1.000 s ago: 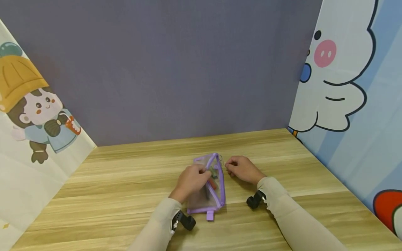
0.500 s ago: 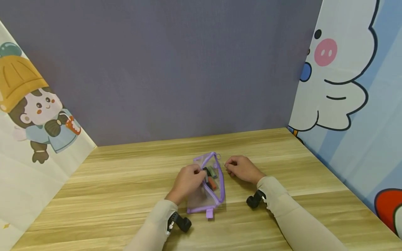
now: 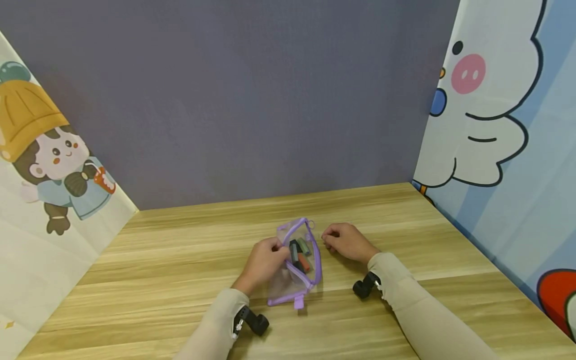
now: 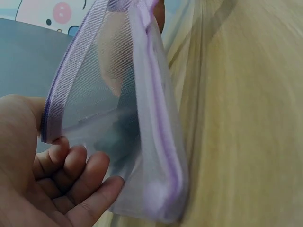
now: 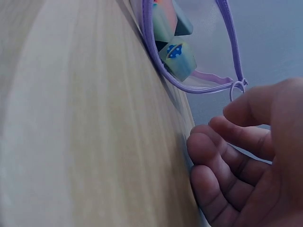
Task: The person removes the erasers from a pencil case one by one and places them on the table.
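Note:
A see-through mesh zipper pouch [image 3: 281,288] with purple edging lies on the table, its mouth gaping to the right. My left hand [image 3: 263,262] pinches the near rim of that mouth between thumb and forefinger, while the other fingers [image 4: 78,163] curl loosely beside the mesh. Inside are several small block-like pieces, among them an orange-red one [image 3: 304,262] and a green one [image 3: 303,246]; a blue planet print shows on one piece [image 5: 180,59]. My right hand [image 3: 348,243] rests just right of the pouch, fingers loosely bent and holding nothing, near the zipper's ring pull [image 5: 237,89].
The wood-grain table [image 3: 180,270] runs back to a dark grey panel [image 3: 270,100]. Cartoon-printed sheets stand at the left [image 3: 27,210] and right [image 3: 504,210] sides. Each wrist wears a small black camera.
My left hand has drawn the pouch's rim to the left, so the mouth is wider and more of the pieces inside show. The right hand has stayed put.

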The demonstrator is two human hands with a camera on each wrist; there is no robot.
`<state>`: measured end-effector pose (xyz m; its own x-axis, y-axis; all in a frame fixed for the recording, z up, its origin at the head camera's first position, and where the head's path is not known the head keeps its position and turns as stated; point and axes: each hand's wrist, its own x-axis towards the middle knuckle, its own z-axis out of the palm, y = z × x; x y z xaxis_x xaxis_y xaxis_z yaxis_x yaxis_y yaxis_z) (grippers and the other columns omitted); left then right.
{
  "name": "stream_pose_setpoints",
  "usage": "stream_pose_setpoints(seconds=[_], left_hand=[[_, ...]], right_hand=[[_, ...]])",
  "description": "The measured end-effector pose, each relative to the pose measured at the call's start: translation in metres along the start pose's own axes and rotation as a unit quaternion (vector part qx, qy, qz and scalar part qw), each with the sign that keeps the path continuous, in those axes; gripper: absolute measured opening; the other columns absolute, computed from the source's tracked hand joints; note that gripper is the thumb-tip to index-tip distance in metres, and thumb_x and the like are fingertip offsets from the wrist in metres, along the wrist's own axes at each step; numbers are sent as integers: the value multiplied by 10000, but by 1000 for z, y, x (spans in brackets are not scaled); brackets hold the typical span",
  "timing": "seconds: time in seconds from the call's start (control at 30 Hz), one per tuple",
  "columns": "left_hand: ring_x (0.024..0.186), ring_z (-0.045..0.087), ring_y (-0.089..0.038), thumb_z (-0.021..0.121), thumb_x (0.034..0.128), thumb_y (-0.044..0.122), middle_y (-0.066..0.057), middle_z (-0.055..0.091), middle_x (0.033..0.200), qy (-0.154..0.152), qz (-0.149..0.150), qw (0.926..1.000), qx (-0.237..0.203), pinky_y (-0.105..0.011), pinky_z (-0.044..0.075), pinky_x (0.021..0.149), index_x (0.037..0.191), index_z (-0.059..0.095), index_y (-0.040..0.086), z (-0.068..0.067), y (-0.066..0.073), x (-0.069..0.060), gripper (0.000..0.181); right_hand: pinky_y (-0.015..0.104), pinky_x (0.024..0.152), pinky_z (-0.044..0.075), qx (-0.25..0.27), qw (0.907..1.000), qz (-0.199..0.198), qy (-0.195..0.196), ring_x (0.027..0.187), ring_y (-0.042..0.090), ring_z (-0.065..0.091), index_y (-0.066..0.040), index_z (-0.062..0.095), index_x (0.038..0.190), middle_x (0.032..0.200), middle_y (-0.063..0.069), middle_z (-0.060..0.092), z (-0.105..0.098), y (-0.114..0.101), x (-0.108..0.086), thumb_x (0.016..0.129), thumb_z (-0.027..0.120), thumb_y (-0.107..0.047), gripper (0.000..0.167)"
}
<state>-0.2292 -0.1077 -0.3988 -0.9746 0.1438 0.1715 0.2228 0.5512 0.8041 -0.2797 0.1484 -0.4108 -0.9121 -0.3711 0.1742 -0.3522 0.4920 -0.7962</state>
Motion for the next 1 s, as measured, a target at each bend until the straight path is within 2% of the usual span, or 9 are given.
stream_pose_setpoints(seconds=[0.23,0.47,0.67,1.0], left_hand=[[640,524,-154,614,851,176,13,589,696,129,-45,9999,-63,-314,446,551,739,590,121,5,-2,9,128],[661,564,-170,563,941,194,-10,623,721,249,-239,9983,-468,-321,465,571,756,587,90,12,-3,17,214],[656,559,-170,560,949,178,-22,609,711,358,-299,9963,-719,-310,478,574,761,584,59,15,-3,25,224],[674,594,-190,579,938,185,-44,619,755,509,-470,9952,-688,-331,496,593,865,609,77,17,-5,39,134]], right_hand=[[309,671,554,-77,9999,-111,-47,714,156,640,-1,694,967,799,23,645,-6,6,10,1003,600,-119,155],[315,680,552,-5,9998,-116,-149,723,161,642,-5,693,972,809,32,648,-12,12,20,1006,598,-121,154],[318,679,550,-30,9996,-171,-215,717,159,642,-22,694,963,804,28,647,-17,18,29,1008,599,-128,149],[335,697,537,-161,9992,-246,-284,709,151,638,-37,699,950,797,24,650,-27,25,43,1009,599,-144,158]])
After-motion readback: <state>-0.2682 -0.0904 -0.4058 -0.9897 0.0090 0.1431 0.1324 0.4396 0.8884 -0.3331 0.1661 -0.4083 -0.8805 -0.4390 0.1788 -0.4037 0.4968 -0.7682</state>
